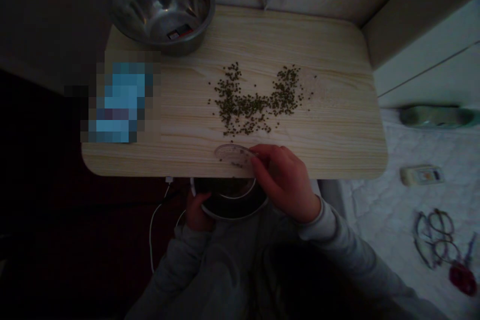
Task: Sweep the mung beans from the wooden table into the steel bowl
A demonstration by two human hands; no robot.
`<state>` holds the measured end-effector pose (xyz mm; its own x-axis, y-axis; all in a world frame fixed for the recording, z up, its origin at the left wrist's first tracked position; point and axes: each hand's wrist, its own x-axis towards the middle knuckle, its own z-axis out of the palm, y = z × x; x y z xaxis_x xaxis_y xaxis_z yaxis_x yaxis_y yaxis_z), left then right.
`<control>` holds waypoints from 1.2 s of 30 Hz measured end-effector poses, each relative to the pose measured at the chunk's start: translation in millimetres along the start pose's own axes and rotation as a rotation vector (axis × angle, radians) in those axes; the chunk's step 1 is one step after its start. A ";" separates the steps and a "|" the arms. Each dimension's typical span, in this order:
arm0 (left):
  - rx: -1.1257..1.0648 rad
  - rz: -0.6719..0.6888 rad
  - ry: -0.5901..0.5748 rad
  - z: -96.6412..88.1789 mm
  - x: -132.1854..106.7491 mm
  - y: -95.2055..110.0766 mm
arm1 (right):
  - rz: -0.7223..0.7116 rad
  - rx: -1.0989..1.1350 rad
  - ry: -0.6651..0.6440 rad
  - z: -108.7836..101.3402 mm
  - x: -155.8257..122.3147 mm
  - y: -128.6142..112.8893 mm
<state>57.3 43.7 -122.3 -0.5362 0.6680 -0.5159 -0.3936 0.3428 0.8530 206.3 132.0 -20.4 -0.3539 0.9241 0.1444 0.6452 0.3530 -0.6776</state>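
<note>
A scatter of small green beans [255, 100] lies on the middle of a light wooden table [337, 125]. My right hand [287, 180] grips a clear round lid [232, 154] at the table's near edge, with a few beans on it. Just below that edge my left hand [197, 212] holds a small dark bowl [234, 202] from underneath. The bowl's inside is too dark to make out.
A large steel bowl [163, 7] stands at the table's far left corner. A blurred blue object [120, 102] lies on the left side. To the right, a white bed surface [393, 220] carries eyeglasses [433, 237], a small white item [422, 175] and a red object [463, 277]. A white cable [153, 230] hangs below the table.
</note>
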 end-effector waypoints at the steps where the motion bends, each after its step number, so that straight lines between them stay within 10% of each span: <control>1: -0.009 -0.008 -0.003 0.2 0.6 -0.5 | -0.005 -0.007 -0.001 0.5 0.5 -0.5; 18: -0.046 -0.083 -0.004 3.8 0.4 4.1 | -0.082 0.074 -0.118 -1.7 -8.0 0.9; 27: 0.049 0.029 0.010 3.9 -2.7 8.0 | 0.193 0.201 0.088 -18.1 -18.7 26.8; 36: 0.128 0.093 0.013 3.0 -5.2 9.6 | 0.174 0.204 0.029 -15.7 -21.4 25.9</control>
<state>58.5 45.5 -111.2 -0.5762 0.6923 -0.4345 -0.2436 0.3620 0.8998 241.1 123.6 -29.7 -0.2278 0.9732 0.0320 0.5439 0.1544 -0.8248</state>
